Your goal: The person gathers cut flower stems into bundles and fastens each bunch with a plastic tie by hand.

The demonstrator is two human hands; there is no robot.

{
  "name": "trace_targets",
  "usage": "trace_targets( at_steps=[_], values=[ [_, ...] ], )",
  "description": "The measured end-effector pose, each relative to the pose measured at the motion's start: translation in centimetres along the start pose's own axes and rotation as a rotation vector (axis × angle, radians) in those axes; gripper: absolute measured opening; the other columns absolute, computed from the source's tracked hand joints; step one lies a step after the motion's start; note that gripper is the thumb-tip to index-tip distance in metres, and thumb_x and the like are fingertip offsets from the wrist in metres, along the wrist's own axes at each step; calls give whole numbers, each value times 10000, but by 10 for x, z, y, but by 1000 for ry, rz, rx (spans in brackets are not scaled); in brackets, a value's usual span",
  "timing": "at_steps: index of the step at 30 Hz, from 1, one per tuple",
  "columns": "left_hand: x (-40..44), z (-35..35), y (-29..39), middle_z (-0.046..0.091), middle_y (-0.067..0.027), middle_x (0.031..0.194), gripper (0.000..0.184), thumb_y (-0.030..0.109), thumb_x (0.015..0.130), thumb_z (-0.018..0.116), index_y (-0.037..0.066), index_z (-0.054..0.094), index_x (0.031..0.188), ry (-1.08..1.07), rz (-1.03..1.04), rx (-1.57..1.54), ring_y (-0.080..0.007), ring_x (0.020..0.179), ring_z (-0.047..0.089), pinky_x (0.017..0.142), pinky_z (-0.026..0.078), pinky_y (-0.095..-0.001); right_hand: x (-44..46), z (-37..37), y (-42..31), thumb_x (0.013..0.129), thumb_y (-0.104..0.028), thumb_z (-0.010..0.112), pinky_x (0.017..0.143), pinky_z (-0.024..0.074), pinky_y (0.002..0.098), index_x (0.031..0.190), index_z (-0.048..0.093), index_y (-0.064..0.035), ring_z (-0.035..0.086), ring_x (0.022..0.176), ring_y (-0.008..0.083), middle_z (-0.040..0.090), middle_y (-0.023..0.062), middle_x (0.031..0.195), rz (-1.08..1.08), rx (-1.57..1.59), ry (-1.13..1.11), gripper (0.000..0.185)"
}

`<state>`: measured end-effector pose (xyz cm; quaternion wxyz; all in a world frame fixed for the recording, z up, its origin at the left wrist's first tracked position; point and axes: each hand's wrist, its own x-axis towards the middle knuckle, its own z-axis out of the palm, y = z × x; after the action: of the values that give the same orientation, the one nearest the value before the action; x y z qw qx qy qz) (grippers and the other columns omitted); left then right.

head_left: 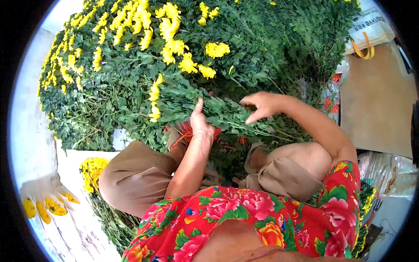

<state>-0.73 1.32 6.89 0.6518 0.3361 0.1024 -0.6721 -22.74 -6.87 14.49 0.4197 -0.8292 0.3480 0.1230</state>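
A bunch of yellow chrysanthemums (155, 98) lies across my left hand (201, 122), heads to the left and leafy stems to the right. My left fingers wrap under the stems, with the thumb on top. Over the stem end, my right hand (264, 106) has its thumb and fingers apart and holds nothing; whether it touches the leaves I cannot tell. Below my left hand, red strings (187, 131) hang near my feet. Directly beyond both hands is a large heap of chrysanthemums (187, 63), with yellow heads mostly at left and green stems at right.
My bent knees (135, 174) frame the space below the hands. A bundle of yellow flowers (92, 172) lies beside my left leg. Wrapped flowers (56, 206) are at the lower left. At right are a brown board (377, 98) and a white bag with an orange handle (371, 28).
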Motion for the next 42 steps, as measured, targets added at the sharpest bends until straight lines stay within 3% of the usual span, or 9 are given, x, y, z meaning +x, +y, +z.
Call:
trace_targets(
  at_steps=[3,7,13,18,29,31,35,37,42],
  values=[
    [4,0,-3,620,-74,1222,368,215,932,591,60,563,1266,87,2,112,-268,1093,594,971,463,-457,18,-24,48,805,-279,681,699,501,423,905,661,-3,648,770,321,660,192,850,-31,19,658,294],
    [14,-5,-2,621,-67,1217,380,195,917,614,56,559,1267,57,31,170,-253,1057,611,950,482,-431,59,-57,127,826,-79,622,847,502,444,1275,524,-68,610,998,377,608,198,1155,129,-255,1018,461],
    [20,-5,-4,627,-85,1192,413,181,895,643,61,541,1276,-5,36,129,-280,1055,618,950,491,-450,96,-84,150,728,-141,731,1037,410,453,1523,125,-137,539,1156,400,463,205,1377,516,-119,644,1000],
    [23,0,-1,632,-93,1182,411,182,895,647,59,543,1272,-5,17,113,-287,1052,621,950,493,-455,75,-78,163,660,-110,732,856,472,458,1064,680,-11,611,1005,342,616,191,1169,195,-449,729,419],
    [20,27,19,645,-92,1176,408,180,909,629,32,554,1281,80,29,198,-237,1018,637,908,516,-417,-7,-51,131,930,-230,625,833,472,362,1190,588,33,623,921,224,678,128,1062,314,195,923,371],
    [25,24,25,642,-93,1184,393,188,910,626,38,565,1269,86,61,218,-237,1008,641,894,524,-425,-14,-24,127,908,-376,651,893,467,474,1378,417,94,577,1139,337,584,315,1183,455,178,987,704],
    [28,24,30,657,-108,1160,377,249,918,615,57,579,1241,-4,91,145,-288,1020,639,913,510,-471,-6,17,115,913,-439,623,992,429,483,1380,399,109,508,1228,403,520,326,1287,617,276,1100,755],
    [31,18,29,661,-108,1152,371,247,916,617,60,583,1234,-29,85,144,-289,1015,640,910,511,-469,-4,4,107,896,-470,635,1067,380,477,1379,376,130,444,1294,411,441,320,1380,747,371,691,813],
    [27,17,30,668,-101,1137,367,257,897,642,67,600,1208,-16,74,179,-284,1007,643,919,504,-468,27,9,109,840,-395,719,1008,426,480,1353,435,106,506,1228,406,498,292,1339,397,188,941,772]
  ],
)
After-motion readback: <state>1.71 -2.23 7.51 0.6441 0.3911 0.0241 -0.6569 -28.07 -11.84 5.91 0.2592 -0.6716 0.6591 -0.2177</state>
